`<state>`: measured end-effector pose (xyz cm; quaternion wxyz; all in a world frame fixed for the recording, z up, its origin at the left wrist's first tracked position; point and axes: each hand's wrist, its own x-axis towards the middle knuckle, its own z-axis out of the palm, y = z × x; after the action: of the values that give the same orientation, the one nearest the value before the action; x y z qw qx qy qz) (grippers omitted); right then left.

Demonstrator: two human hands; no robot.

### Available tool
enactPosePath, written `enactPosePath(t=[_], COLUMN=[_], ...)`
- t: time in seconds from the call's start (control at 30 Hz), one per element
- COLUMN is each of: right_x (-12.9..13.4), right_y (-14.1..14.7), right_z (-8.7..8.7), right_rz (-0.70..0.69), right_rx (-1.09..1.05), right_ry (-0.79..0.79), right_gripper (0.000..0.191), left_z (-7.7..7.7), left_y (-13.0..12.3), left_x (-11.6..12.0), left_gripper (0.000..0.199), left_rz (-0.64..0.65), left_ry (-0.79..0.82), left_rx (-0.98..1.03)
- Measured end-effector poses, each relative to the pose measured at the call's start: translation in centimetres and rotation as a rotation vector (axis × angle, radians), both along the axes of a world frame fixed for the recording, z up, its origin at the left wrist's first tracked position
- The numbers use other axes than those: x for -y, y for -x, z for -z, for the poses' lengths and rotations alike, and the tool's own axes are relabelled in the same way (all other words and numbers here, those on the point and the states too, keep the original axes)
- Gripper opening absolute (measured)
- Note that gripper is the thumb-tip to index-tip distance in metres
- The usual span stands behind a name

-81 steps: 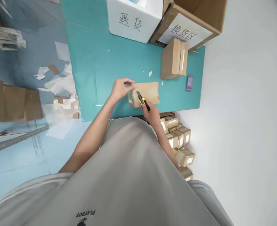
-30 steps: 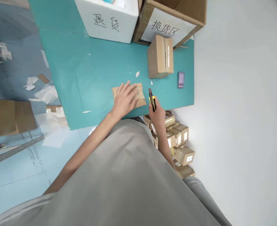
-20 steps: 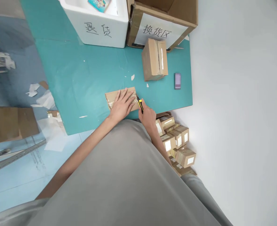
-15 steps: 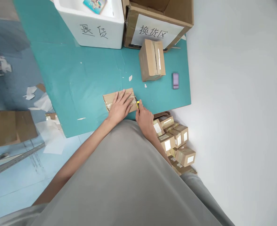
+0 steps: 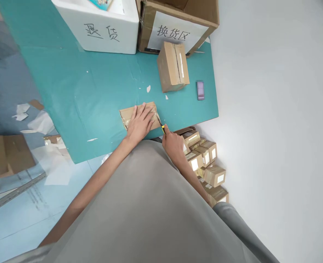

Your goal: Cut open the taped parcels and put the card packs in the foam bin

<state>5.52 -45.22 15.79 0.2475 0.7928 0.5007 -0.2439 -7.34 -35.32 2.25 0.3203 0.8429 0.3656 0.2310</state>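
Observation:
A small flat cardboard box [image 5: 127, 112] with clear tape on it lies near the front edge of the green table [image 5: 95, 87]. My left hand [image 5: 140, 122] rests flat on top of the box, fingers spread. To the right, my right hand [image 5: 174, 144] is closed around a black and yellow utility knife [image 5: 163, 128]. The knife's tip is at the box's right edge, where the tape looks torn or cut. Most of the knife's handle is hidden in my fingers.
At the back stand a white foam box [image 5: 106, 34] and a large open carton [image 5: 205, 22] with a paper label. A closed carton [image 5: 174, 67] and a blurred-out purple phone-like object [image 5: 200, 90] lie on the right. Several parcels [image 5: 205, 157] are piled below the table's right side.
My right hand and the utility knife have moved down and slightly right along the box's right edge. My left hand stays on the box. The whole view has shifted a little.

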Motion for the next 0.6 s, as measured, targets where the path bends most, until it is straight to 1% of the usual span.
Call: enactPosePath(t=[0.07, 0.13, 0.2, 0.3, 0.4, 0.47, 0.53, 0.57, 0.6], right_x=[0.1, -0.5, -1.4, -2.5, -2.2, -1.3, -0.6, -0.5, -0.7], right_y=[0.4, 0.7, 0.9, 0.7, 0.4, -0.2, -1.5, -2.3, -3.2], right_z=[-0.9, -1.3, -0.7, 0.7, 1.2, 0.9, 1.2, 1.8, 2.8], right_rz=[-0.003, -0.015, -0.027, -0.024, -0.002, 0.013, 0.044, 0.058, 0.059], right_rx=[0.0, -0.002, -0.005, -0.007, -0.021, -0.044, -0.068, -0.087, -0.117], right_ry=[-0.041, -0.102, -0.148, -0.135, -0.107, -0.145, -0.241, -0.299, -0.349], right_gripper=[0.061, 0.063, 0.064, 0.065, 0.063, 0.061, 0.057, 0.056, 0.054], left_z=[0.1, 0.1, 0.2, 0.2, 0.0, -0.1, -0.1, -0.1, 0.0], left_y=[0.1, 0.2, 0.2, 0.0, 0.2, 1.0, 2.9, 4.2, 5.7], left_x=[0.0, 0.0, 0.0, 0.1, 0.2, 0.2, 0.2, 0.2, 0.3], left_gripper=[0.048, 0.048, 0.048, 0.047, 0.047, 0.049, 0.052, 0.054, 0.055], left_rz=[-0.005, -0.003, -0.001, -0.003, 0.007, 0.009, -0.004, -0.021, -0.044], left_ry=[0.002, 0.013, 0.026, 0.043, 0.042, 0.034, 0.019, 0.008, -0.002], left_rx=[0.017, 0.037, 0.057, 0.087, 0.099, 0.103, 0.106, 0.105, 0.1])
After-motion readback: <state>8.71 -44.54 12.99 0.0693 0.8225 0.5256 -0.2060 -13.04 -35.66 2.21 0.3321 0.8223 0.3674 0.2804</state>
